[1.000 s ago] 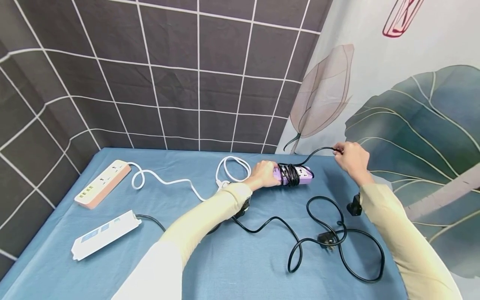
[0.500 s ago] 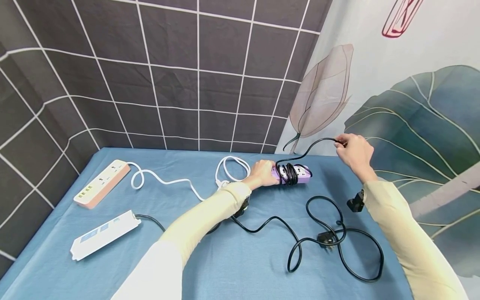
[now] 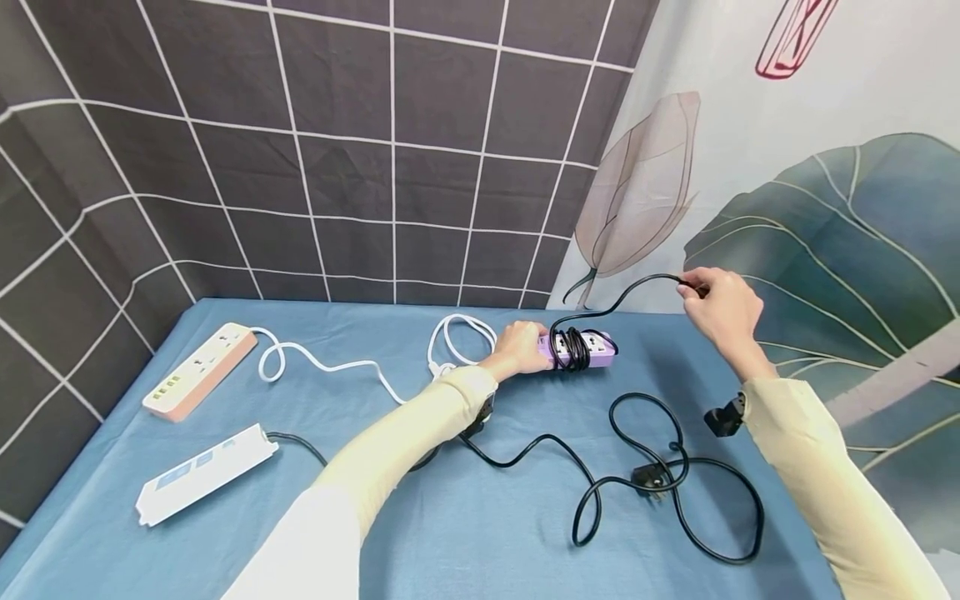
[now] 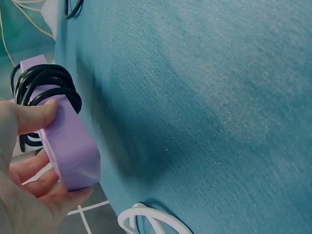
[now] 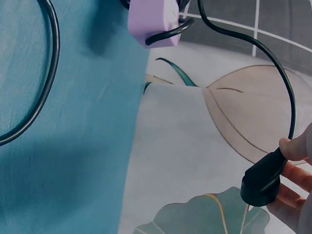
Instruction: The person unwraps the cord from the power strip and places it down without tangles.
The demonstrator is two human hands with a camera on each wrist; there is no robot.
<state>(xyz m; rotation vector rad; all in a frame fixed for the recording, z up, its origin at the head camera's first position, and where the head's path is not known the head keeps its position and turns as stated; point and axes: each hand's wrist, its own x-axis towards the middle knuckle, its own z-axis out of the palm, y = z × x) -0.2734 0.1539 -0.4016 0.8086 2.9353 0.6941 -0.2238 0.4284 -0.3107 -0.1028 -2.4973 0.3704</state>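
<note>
My left hand (image 3: 520, 347) grips one end of a purple power strip (image 3: 602, 353), thumb on one face and fingers on the other in the left wrist view. Several turns of black cord (image 4: 46, 80) are wound round the strip's middle. From those turns a free length of cord (image 3: 633, 286) arcs up to my right hand (image 3: 723, 310), which is raised at the right. In the right wrist view, thumb and fingers pinch the black plug (image 5: 263, 180) at the cord's end. The plug's pins are not visible.
A white and pink power strip (image 3: 201, 371) with a looped white cord (image 3: 341, 365) lies at the left. Nearer is a white power strip (image 3: 206, 472). A tangled black cord (image 3: 592, 479) with a plug (image 3: 649, 477) spreads over the blue cloth (image 3: 465, 533). Curtains stand behind.
My right hand has risen and moved right with the plug, lifting the free cord into a higher arc. The purple strip and my left hand have stayed nearly in place.
</note>
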